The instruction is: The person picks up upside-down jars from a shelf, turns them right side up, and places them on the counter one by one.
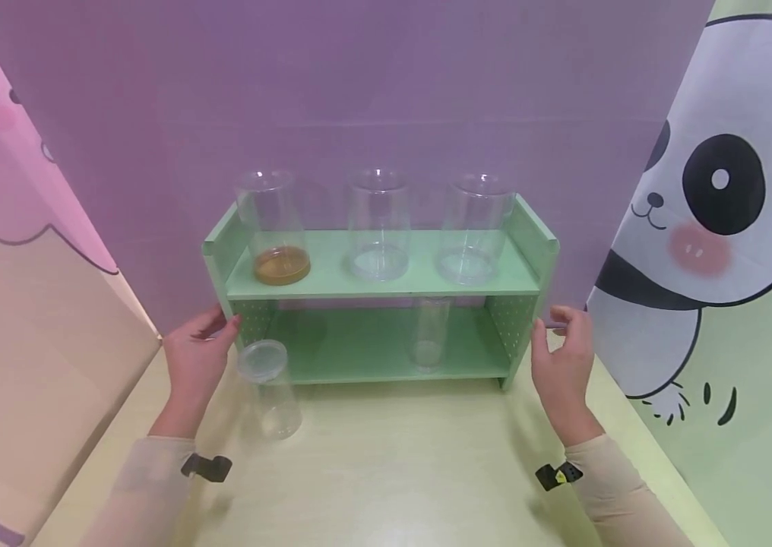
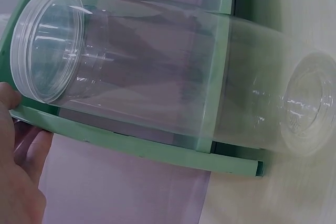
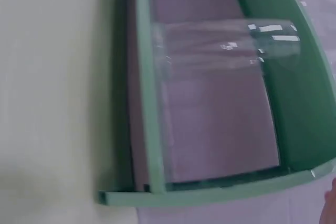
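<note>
A light green two-tier shelf (image 1: 386, 378) stands upright on the table. My left hand (image 1: 200, 355) grips its left side panel, thumb at the front edge and fingers on the outer face. My right hand (image 1: 566, 365) is beside the right panel, thumb right at its edge, fingers bent and apart from it. A lidded clear jar (image 1: 275, 395) stands on the table before the shelf's left end, close to my left hand. On the lower tier is a slim clear container (image 1: 430, 334); in the right wrist view this slim container (image 3: 226, 45) appears sideways.
Three tall clear containers stand on the upper tier: a left one with a brown base (image 1: 282, 266), a middle one (image 1: 379, 228) and a right one (image 1: 475, 235). A purple backdrop (image 1: 386, 76) rises behind; printed panels flank the pale table (image 1: 386, 471).
</note>
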`<state>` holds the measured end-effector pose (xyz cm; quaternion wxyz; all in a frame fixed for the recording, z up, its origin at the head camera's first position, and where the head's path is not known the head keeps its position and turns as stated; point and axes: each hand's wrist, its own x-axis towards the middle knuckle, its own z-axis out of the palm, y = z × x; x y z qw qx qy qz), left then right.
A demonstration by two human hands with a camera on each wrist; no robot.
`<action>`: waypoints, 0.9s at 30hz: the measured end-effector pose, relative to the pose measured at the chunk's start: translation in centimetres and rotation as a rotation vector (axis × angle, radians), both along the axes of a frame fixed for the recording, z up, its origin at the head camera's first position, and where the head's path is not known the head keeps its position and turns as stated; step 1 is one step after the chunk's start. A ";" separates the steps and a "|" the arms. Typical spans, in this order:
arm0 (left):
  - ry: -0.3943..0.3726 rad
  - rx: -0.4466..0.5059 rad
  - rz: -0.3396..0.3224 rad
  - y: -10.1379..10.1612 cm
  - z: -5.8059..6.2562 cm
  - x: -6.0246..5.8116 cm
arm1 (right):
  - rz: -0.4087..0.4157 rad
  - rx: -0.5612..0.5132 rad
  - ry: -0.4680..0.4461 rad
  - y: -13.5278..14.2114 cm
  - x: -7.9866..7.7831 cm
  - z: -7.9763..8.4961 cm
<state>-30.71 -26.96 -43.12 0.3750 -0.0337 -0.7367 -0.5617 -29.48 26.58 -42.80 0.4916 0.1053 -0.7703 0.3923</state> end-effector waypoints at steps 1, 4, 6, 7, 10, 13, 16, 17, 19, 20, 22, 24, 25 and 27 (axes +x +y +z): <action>-0.001 -0.002 0.002 0.0 0.0 0.0 | 0.004 0.018 0.033 -0.3 0.4 -0.4; 0.005 -0.016 0.022 0.1 -0.1 0.0 | 0.083 0.069 0.041 -1.6 1.1 -1.7; 0.013 -0.024 0.031 0.2 0.0 0.1 | 0.164 0.083 -0.032 -2.7 1.5 -2.4; 0.016 -0.025 0.033 0.3 0.1 0.1 | 0.202 0.081 -0.076 -3.3 1.6 -2.8; 0.018 -0.014 0.021 0.5 0.2 0.2 | 0.283 0.060 -0.225 -5.2 1.6 -3.8; 0.013 0.013 0.008 0.6 0.3 0.3 | 0.335 0.020 -0.352 -6.8 1.1 -4.6; 0.010 0.028 0.012 0.7 0.4 0.4 | 0.358 -0.037 -0.433 -8.2 0.4 -5.3; 0.009 0.030 0.015 0.8 0.4 0.4 | 0.366 -0.061 -0.454 -8.5 0.1 -5.5; 0.008 0.028 0.021 0.8 0.4 0.4 | 0.370 -0.102 -0.487 -9.2 -0.3 -5.8; 0.008 0.027 0.023 0.8 0.4 0.4 | 0.367 -0.121 -0.504 -9.4 -0.5 -6.0; 0.003 0.031 0.022 0.8 0.3 0.3 | 0.360 -0.150 -0.531 -9.9 -0.8 -6.2; 0.000 0.037 0.017 0.8 0.3 0.3 | 0.350 -0.169 -0.545 -10.3 -1.0 -6.4; -0.001 0.042 0.013 0.8 0.3 0.3 | 0.348 -0.177 -0.547 -10.6 -1.1 -6.5; -0.006 0.045 0.013 0.7 0.2 0.3 | 0.347 -0.194 -0.548 -11.0 -1.2 -6.6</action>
